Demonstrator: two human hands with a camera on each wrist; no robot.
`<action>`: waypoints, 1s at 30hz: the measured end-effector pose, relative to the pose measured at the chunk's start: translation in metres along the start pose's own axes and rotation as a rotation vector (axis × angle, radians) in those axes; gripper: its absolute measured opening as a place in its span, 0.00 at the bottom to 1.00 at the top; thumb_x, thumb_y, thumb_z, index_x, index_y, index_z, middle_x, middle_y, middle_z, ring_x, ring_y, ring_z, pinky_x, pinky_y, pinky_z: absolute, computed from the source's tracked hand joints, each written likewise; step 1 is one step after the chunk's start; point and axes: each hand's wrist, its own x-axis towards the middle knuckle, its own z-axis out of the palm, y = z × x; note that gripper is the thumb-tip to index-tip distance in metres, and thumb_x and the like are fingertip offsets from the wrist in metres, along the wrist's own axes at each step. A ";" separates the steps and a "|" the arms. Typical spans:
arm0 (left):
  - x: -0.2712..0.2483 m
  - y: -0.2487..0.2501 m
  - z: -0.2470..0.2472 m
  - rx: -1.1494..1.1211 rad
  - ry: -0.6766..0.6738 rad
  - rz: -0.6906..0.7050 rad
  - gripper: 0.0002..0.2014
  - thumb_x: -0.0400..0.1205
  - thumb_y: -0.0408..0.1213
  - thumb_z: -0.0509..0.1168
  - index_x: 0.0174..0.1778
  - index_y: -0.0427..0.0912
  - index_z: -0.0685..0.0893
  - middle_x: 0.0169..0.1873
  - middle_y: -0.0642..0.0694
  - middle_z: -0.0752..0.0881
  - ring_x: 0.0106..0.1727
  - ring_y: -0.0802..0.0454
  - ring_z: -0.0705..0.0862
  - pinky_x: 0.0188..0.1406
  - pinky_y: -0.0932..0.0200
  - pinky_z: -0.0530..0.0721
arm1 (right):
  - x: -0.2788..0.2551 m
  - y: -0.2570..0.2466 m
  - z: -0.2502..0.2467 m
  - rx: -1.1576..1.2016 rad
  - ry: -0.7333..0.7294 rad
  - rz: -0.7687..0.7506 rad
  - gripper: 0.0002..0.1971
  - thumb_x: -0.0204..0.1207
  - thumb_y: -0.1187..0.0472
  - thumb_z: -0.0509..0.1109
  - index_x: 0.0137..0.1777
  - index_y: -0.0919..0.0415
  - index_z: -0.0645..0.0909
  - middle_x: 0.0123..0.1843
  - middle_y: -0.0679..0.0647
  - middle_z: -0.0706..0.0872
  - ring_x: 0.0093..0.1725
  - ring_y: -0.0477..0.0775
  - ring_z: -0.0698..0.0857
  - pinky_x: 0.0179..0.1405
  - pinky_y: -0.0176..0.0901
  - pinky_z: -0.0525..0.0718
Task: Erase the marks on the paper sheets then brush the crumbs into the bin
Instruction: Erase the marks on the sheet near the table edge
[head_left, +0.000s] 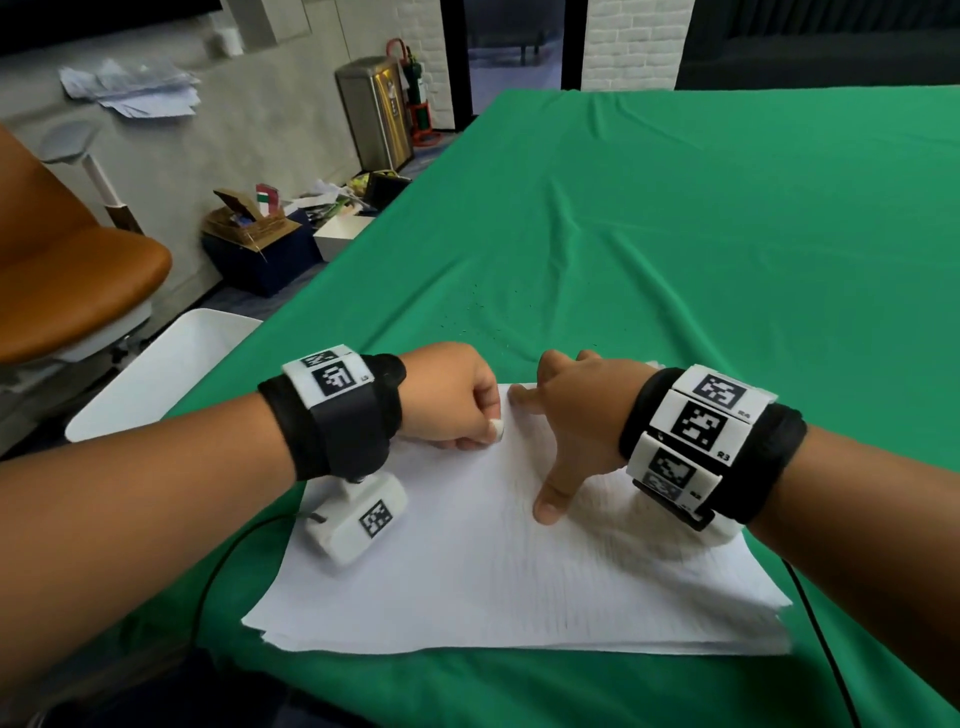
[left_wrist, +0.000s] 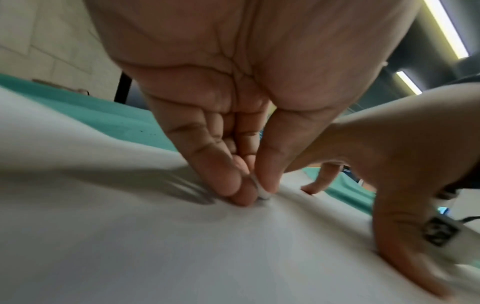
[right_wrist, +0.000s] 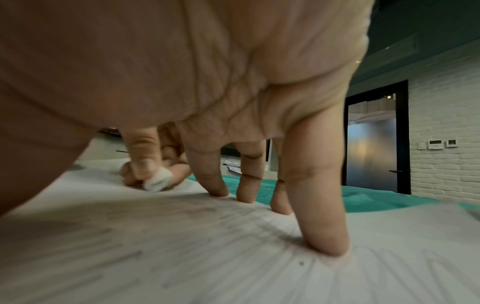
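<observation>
A stack of white paper sheets (head_left: 493, 571) lies on the green tablecloth (head_left: 675, 234) near the front edge, with faint pencil marks (right_wrist: 182, 226) across the top sheet. My left hand (head_left: 457, 410) pinches a small white eraser (head_left: 497, 430) and presses it on the sheet's far left corner; the eraser (left_wrist: 262, 190) shows between thumb and fingertips, and again as the white eraser (right_wrist: 158, 181) in the right wrist view. My right hand (head_left: 566, 415) is spread, its fingertips (right_wrist: 324, 244) pressing the paper flat just right of the eraser. Dark eraser crumbs (head_left: 483, 306) dot the cloth beyond the paper.
A white bin (head_left: 171, 369) stands on the floor beside the table's left edge. An orange chair (head_left: 67, 270) sits further left. Boxes of clutter (head_left: 260, 234) and a steel trash can (head_left: 376, 117) stand on the floor behind. Green cloth stretches far and right.
</observation>
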 end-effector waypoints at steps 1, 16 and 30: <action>-0.002 -0.001 0.000 0.011 -0.023 0.004 0.06 0.79 0.39 0.76 0.41 0.41 0.92 0.33 0.46 0.93 0.39 0.42 0.93 0.44 0.49 0.94 | 0.000 0.000 0.000 -0.002 -0.002 0.001 0.59 0.48 0.20 0.81 0.82 0.41 0.69 0.67 0.51 0.71 0.66 0.61 0.75 0.42 0.56 0.77; -0.038 0.016 0.013 0.194 -0.097 0.094 0.03 0.78 0.41 0.74 0.41 0.48 0.92 0.32 0.57 0.92 0.37 0.59 0.90 0.48 0.56 0.89 | 0.003 -0.001 0.000 -0.004 -0.009 0.017 0.64 0.43 0.18 0.80 0.82 0.40 0.69 0.69 0.51 0.71 0.66 0.62 0.75 0.58 0.64 0.87; -0.068 0.017 0.028 0.127 -0.192 0.097 0.05 0.79 0.42 0.74 0.45 0.45 0.92 0.33 0.56 0.93 0.37 0.56 0.90 0.45 0.62 0.88 | -0.007 -0.017 -0.002 -0.051 -0.056 0.046 0.80 0.33 0.17 0.81 0.88 0.47 0.54 0.74 0.53 0.64 0.73 0.64 0.70 0.63 0.71 0.84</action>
